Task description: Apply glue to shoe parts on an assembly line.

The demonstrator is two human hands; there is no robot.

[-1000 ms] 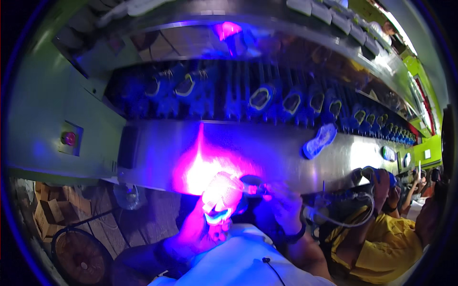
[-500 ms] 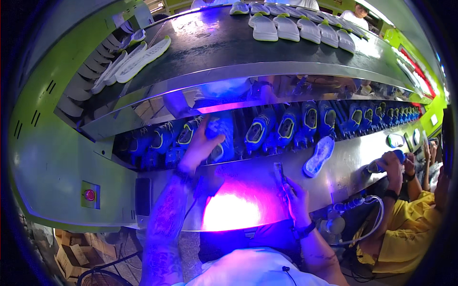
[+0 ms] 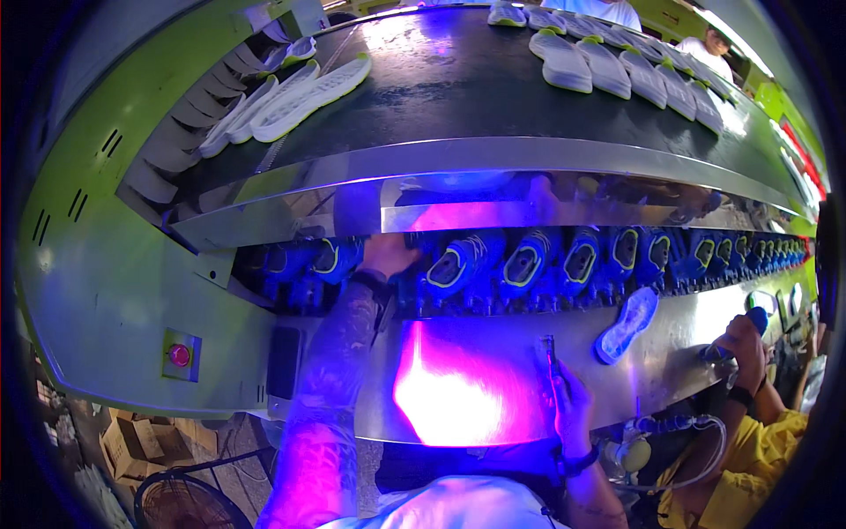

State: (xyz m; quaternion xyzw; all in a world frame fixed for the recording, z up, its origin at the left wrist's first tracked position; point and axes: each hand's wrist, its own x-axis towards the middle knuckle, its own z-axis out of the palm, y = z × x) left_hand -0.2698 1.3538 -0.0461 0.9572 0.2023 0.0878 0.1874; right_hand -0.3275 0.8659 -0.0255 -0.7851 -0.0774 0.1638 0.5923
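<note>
My left hand (image 3: 390,256) reaches into the row of blue shoes at the left, under the steel ledge. Its fingers are blurred and partly hidden among the uppers, so its grip does not show. Just right of it sits a blue shoe (image 3: 471,256) with a bright yellow-green collar and pale laces. My right hand (image 3: 573,404), low over the front of the bench, is closed round a slim dark metal tool (image 3: 552,361) pointing away from me. Beyond it a loose sole (image 3: 627,326), tinted blue-violet by the light, lies on the steel bench (image 3: 515,344).
On the dark conveyor belt (image 3: 441,97) beyond the ledge lie several white soles (image 3: 313,97). A green machine housing (image 3: 132,291) with a red button (image 3: 180,355) stands at left. At right, a co-worker in a yellow shirt (image 3: 736,472) holds a shoe.
My left hand has gone from a blurred blue shoe at the row's front edge to deeper in the row. The camera view has shifted. My right hand still grips the tool.
</note>
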